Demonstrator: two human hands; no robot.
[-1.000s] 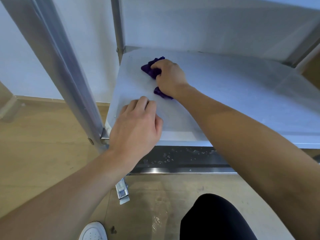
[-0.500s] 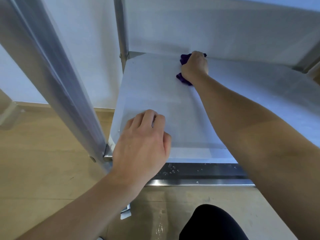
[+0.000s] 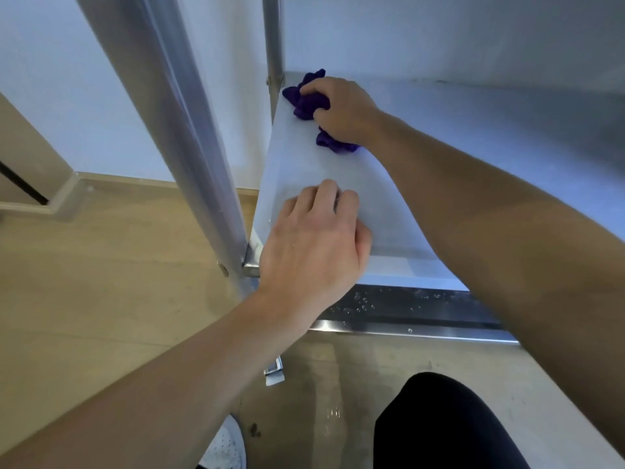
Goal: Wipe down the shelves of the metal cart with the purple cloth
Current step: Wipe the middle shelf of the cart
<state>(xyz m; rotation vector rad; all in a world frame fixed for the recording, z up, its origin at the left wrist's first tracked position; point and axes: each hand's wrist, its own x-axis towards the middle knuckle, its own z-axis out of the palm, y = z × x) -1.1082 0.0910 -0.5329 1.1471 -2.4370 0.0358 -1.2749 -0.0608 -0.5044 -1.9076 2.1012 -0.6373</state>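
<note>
The metal cart's lower shelf (image 3: 473,157) is a pale steel sheet stretching away to the right. My right hand (image 3: 341,110) presses the crumpled purple cloth (image 3: 306,99) onto the shelf's far left corner, beside the rear post (image 3: 273,42); part of the cloth pokes out under my wrist. My left hand (image 3: 314,245) rests palm-down on the shelf's near left corner with its fingers curled, holding nothing.
The thick front post (image 3: 176,137) slants up at the left. Water drops sit on the shelf's dark front lip (image 3: 406,306). Below are a caster brake (image 3: 274,370), wet wooden floor (image 3: 101,265), my white shoe (image 3: 226,448) and dark knee (image 3: 446,424). A white wall stands behind.
My right hand has swept the cloth along the back of the shelf, out to the middle and now back into the far left corner. My left hand has stayed on the near corner.
</note>
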